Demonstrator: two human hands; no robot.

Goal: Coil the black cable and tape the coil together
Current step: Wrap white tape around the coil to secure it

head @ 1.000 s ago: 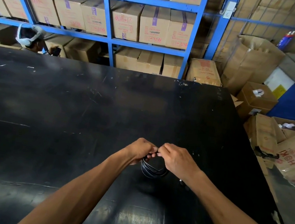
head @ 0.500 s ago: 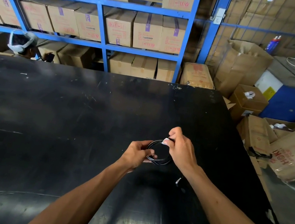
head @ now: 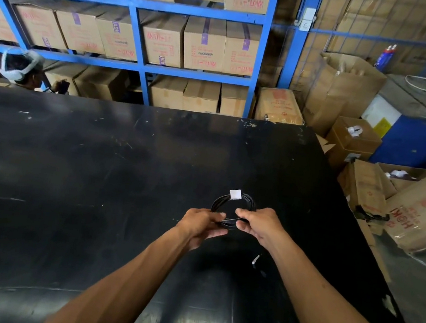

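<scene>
The left hand (head: 204, 221) and right hand (head: 259, 224) each pinched the near edge of the coiled black cable (head: 221, 203), holding it just above the black table (head: 95, 172). A strip of white tape (head: 235, 194) wrapped the coil's far side. A small white scrap (head: 255, 259) lay beside the right forearm.

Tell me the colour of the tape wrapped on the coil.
White, a small band of tape on the far side of the black cable coil; the head view shows it.
</scene>
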